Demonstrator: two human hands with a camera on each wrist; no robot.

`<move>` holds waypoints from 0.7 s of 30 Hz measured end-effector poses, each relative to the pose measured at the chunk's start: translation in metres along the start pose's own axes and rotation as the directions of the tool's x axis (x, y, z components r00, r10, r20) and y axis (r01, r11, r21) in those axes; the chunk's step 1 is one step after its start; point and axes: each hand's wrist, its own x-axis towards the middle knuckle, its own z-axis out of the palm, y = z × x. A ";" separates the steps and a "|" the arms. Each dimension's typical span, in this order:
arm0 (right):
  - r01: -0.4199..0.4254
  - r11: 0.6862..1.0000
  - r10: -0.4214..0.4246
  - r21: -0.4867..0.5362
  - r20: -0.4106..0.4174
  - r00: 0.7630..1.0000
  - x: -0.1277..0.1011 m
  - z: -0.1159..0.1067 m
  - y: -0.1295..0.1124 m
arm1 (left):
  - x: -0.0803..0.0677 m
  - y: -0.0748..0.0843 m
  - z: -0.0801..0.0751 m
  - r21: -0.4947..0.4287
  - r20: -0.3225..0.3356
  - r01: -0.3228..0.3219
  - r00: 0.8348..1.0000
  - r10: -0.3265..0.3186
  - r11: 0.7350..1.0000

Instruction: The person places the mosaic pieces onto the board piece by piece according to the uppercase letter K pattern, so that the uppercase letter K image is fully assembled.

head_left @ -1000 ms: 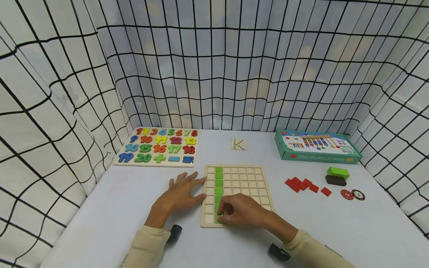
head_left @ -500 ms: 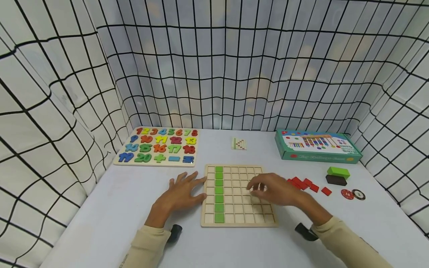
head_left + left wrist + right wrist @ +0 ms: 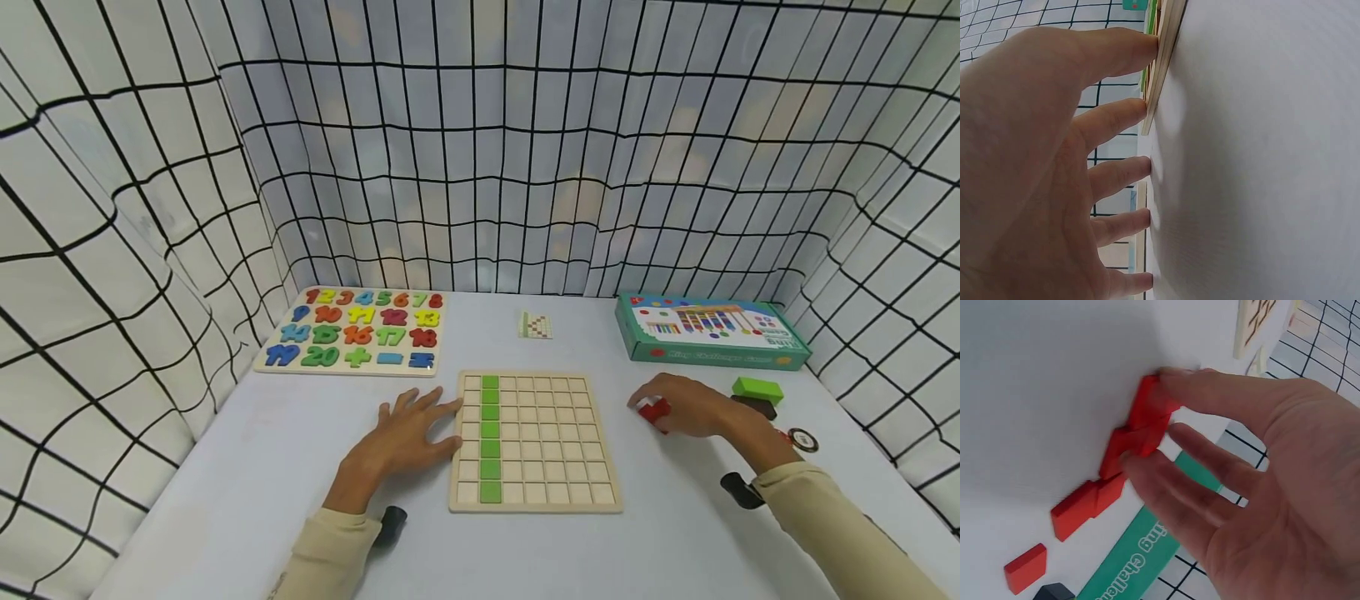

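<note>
My left hand (image 3: 405, 437) lies with fingers spread on the table beside the wooden grid board (image 3: 555, 450). In the left wrist view, its thumb and index fingertips touch the board's edge (image 3: 1161, 81). A column of green square tiles (image 3: 490, 430) fills the board's second column; the other cells are bare wood. To the right of the board, my right hand (image 3: 693, 407) reaches over a group of red square tiles (image 3: 654, 410). In the right wrist view, thumb and fingertips touch overlapping red tiles (image 3: 1147, 406), with several more red tiles (image 3: 1072, 509) lying alongside.
A wooden number puzzle (image 3: 360, 329) sits at the back left, and a small pattern card (image 3: 536, 325) behind the board. At the back right stands a green game box (image 3: 712, 332). Nearer are a green block (image 3: 757, 389), a dark block and round chips (image 3: 803, 440). Black netting surrounds the table.
My right hand has lifted from the bottom green tile and moved right, across the board, to the red tiles. My left hand has stayed at the board's left edge.
</note>
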 end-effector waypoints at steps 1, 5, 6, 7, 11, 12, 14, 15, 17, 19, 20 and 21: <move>0.002 1.000 -0.001 0.004 -0.012 1.000 0.000 0.001 0.001 | 0.000 0.000 0.000 -0.001 0.000 0.001 1.000 -0.001 1.000; 0.007 0.999 -0.005 0.036 -0.049 0.999 0.001 0.002 0.002 | -0.001 0.000 0.000 0.004 -0.003 0.001 1.000 -0.001 1.000; 0.004 0.999 -0.002 0.044 -0.055 0.999 0.001 0.002 0.002 | -0.001 0.000 0.001 0.004 -0.003 0.001 1.000 -0.001 1.000; 0.006 0.999 -0.003 0.050 -0.058 0.998 0.002 0.003 0.003 | -0.001 0.000 0.001 0.004 -0.004 0.000 1.000 0.000 1.000; -0.017 0.997 0.022 0.071 -0.074 0.997 0.002 0.004 0.006 | 0.000 0.000 0.001 0.002 -0.003 -0.001 1.000 0.001 1.000; -0.021 0.997 0.027 0.077 -0.075 0.997 0.002 0.004 0.008 | 0.000 0.000 0.001 0.004 -0.003 -0.001 1.000 0.001 1.000; -0.044 0.993 0.053 0.106 -0.080 0.995 0.002 0.005 0.009 | 0.000 0.000 0.001 0.007 -0.002 0.000 1.000 0.000 1.000; -0.053 0.991 0.063 0.122 -0.082 0.995 0.002 0.006 0.010 | 0.000 0.000 0.001 0.008 -0.001 0.002 1.000 -0.002 1.000; -0.066 0.986 0.079 0.151 -0.084 0.993 0.002 0.007 0.011 | 0.000 0.000 0.000 0.012 0.000 0.004 1.000 -0.004 1.000; -0.080 0.982 0.096 0.169 -0.090 0.991 0.002 0.007 0.011 | 0.000 0.000 0.000 0.012 0.000 0.004 1.000 -0.004 1.000; -0.086 0.982 0.103 0.170 -0.092 0.990 0.001 0.007 0.011 | 0.000 0.000 0.000 0.012 0.000 0.004 1.000 -0.004 1.000; -0.091 0.982 0.108 0.165 -0.096 0.990 0.002 0.008 0.011 | 0.000 0.001 0.000 0.012 0.000 0.003 1.000 -0.003 1.000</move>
